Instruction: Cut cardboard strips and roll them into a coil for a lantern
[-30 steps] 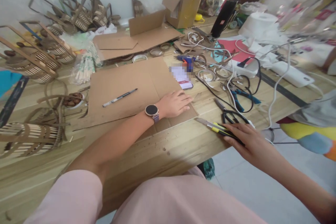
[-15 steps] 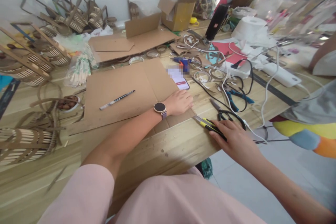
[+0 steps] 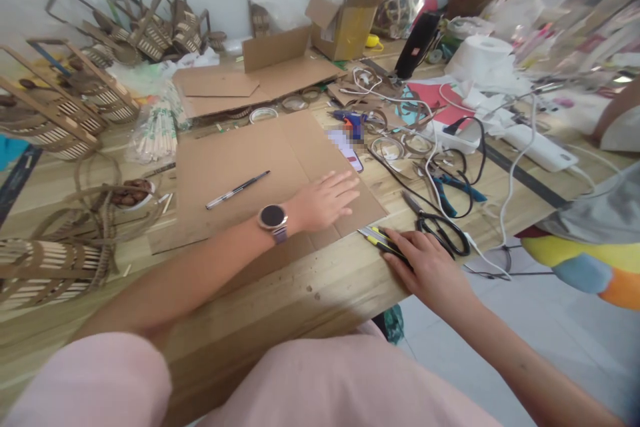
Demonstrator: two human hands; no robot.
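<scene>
Cardboard sheet (image 3: 220, 160) lies flat on table (image 3: 270, 307). L hand (image 3: 321, 203) palm-down on its R part, grip wide w/ nothing in it; smartwatch (image 3: 273, 216) on L wrist. R hand (image 3: 430, 265): grip wrapped round util. knife (image 3: 381, 240), blade pointing at sheet's near edge; can't tell if tip touches. Pen (image 3: 237, 190) on sheet, L of L hand. Phone (image 3: 351, 156) just beside sheet's R edge, glue gun (image 3: 356, 122) behind it. Scissors (image 3: 421, 215) w/ black handles just past R hand, blue-handled pliers (image 3: 444, 199) beyond those. Slatted basket (image 3: 55, 267) on table's L side.
</scene>
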